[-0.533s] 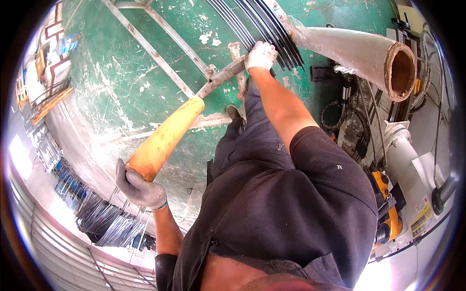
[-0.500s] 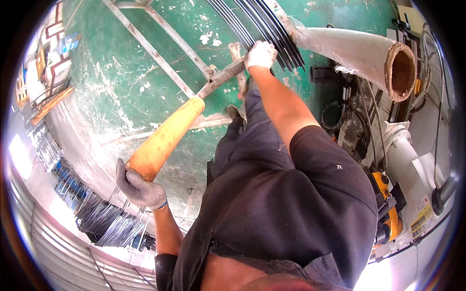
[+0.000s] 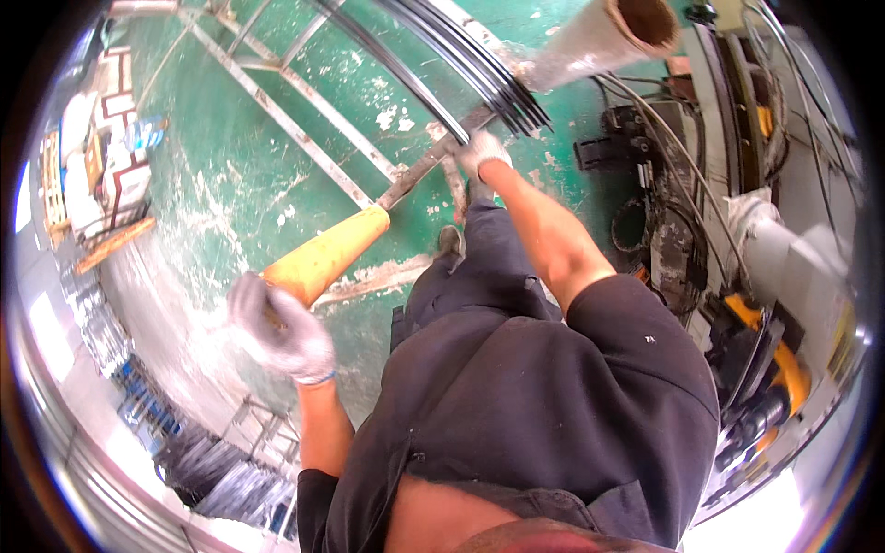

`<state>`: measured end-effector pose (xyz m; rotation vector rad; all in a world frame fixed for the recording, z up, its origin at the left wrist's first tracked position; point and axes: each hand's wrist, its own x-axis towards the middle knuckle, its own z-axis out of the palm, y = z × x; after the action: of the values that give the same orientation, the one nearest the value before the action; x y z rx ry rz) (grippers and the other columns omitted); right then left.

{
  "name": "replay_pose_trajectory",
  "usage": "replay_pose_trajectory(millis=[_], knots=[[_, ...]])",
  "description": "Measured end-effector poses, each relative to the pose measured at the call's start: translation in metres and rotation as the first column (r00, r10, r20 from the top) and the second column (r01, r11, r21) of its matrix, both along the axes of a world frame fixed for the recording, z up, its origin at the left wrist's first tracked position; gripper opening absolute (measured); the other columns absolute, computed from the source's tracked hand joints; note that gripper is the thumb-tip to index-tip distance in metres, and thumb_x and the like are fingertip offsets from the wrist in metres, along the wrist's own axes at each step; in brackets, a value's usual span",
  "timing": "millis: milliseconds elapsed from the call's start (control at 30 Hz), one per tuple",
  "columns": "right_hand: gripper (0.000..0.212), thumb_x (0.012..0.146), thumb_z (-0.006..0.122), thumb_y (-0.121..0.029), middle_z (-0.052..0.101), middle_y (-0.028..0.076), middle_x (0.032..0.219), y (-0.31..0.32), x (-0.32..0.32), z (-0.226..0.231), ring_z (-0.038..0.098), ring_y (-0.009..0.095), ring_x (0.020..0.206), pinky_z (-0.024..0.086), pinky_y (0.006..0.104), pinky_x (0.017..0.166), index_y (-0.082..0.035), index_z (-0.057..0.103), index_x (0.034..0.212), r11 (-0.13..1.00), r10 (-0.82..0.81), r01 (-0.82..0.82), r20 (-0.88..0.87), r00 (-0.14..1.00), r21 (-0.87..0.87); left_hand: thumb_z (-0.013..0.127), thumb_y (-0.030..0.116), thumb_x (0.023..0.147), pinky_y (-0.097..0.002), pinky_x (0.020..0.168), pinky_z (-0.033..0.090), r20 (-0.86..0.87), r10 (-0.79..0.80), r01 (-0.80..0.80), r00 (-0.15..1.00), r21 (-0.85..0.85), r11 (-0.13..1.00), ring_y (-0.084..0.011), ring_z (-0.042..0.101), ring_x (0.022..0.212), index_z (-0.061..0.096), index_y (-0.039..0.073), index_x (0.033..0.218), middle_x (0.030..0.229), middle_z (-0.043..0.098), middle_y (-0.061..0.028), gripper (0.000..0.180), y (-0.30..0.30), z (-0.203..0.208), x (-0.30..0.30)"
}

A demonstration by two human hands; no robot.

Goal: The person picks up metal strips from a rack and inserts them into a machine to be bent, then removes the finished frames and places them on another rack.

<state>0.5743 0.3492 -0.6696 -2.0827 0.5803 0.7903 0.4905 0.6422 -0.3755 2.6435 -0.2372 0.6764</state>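
Observation:
My right hand (image 3: 481,155), in a pale work glove, is closed at the near ends of a few thin black tubes (image 3: 406,78). They lie a little apart from a bundle of similar black tubes (image 3: 470,55) to their right, resting across a worn metal crossbar (image 3: 424,170). On the left, a thick yellow tube (image 3: 327,249) is sleeved over the crossbar's end. My gloved left hand (image 3: 281,327) is at the yellow tube's near end, smeared by motion. Its fingers cannot be made out, nor whether it grips the tube.
A large wrapped cardboard tube (image 3: 599,41) stands at the upper right. Cables and machine parts (image 3: 664,175) line the right side, with yellow-and-black equipment (image 3: 765,369) below. Wrapped stacks of metal pieces (image 3: 221,470) lie at the lower left, pallets and boxes (image 3: 106,175) farther up.
A few black tubes now lie left of the bundle, with my right hand lower at their ends. My left hand has shifted slightly right. The whole view has turned a little.

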Motion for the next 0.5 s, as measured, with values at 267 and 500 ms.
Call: replay_pose_trajectory(millis=[267, 500], knots=[[0.048, 0.086, 0.069, -0.048, 0.073, 0.026, 0.106, -0.026, -0.304, 0.115, 0.069, 0.043, 0.106, 0.055, 0.0477, 0.091, -0.007, 0.074, 0.111, 0.971, -0.078, 0.056, -0.085, 0.993, -0.232, 0.068, 0.004, 0.093, -0.0408, 0.098, 0.052, -0.544, -0.547, 0.08, 0.636, -0.659, 0.748, -0.0299, 0.067, 0.109, 0.067, 0.0, 0.112, 0.112, 0.071, -0.0132, 0.019, -0.071, -0.081, -0.072], [0.038, 0.088, 0.072, -0.048, 0.073, 0.02, 0.091, 0.013, -0.581, 0.24, 0.071, 0.042, 0.091, 0.054, 0.0503, 0.08, -0.011, 0.069, 0.096, 0.912, -0.192, 0.137, -0.109, 0.975, -0.387, 0.056, 0.041, 0.104, -0.0526, 0.095, 0.05, -0.397, -0.903, -0.865, 0.164, -0.498, 0.062, -0.037, 0.062, 0.103, 0.054, -0.003, 0.116, 0.108, 0.063, -0.0209, 0.046, -0.114, -0.195, -0.077]])
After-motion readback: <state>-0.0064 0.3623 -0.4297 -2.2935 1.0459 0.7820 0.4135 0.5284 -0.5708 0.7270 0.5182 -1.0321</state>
